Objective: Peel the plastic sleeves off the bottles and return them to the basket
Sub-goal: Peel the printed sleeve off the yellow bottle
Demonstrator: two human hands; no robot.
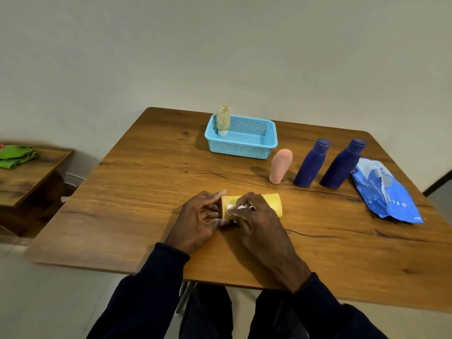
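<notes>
Hands at near table [146, 192] edge: left hand [198, 221] grip holds the lying yellow bottle [271, 204], right hand [256, 216] pinches its whitish sleeve [231, 208]; cream bottle [223, 119] in basket [244, 148]; pink bottle [281, 166] and blue bottles [311, 162] apparently await return.

A plain, sparsely furnished indoor room, home or office cannot be told: a bare off-white wall [220, 45], a pale smooth floor [61, 289], a brown wood-grain bench [146, 192], and at the left a lower wooden side table [29, 177] carrying folded green cloths [17, 156].
</notes>
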